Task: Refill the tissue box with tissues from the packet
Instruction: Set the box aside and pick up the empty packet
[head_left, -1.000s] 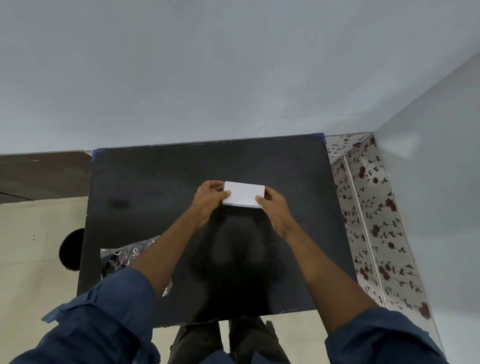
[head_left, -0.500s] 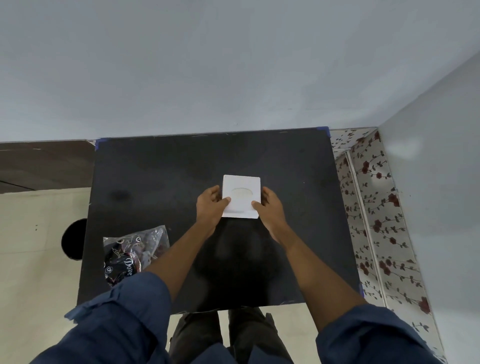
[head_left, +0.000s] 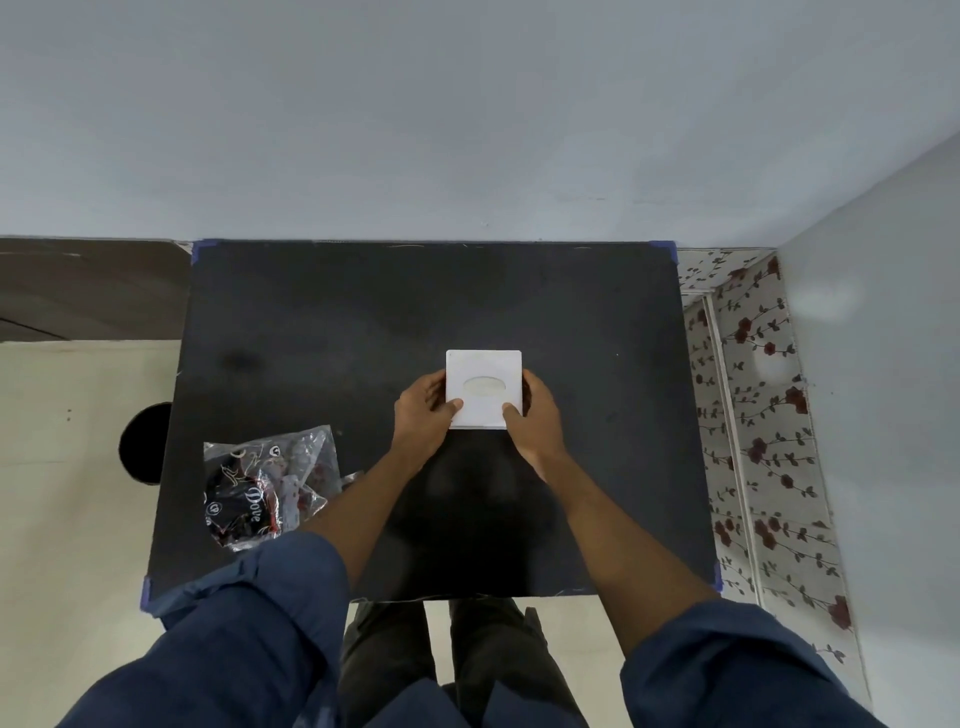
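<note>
A white square tissue box with an oval opening on its top face sits near the middle of the black table. My left hand grips its left side with the thumb on top. My right hand grips its right side the same way. The tissue packet, clear crinkled plastic with black and red print, lies on the table's near left, partly hidden by my left sleeve. What is inside the box cannot be seen.
The table stands against a pale wall, with blue tape at its corners. A second wall and floral covering run along the right. A dark round hole shows in the floor at the left.
The box was tilted on edge between my hands; now its top face with the oval opening faces up. More of the packet shows at the left.
</note>
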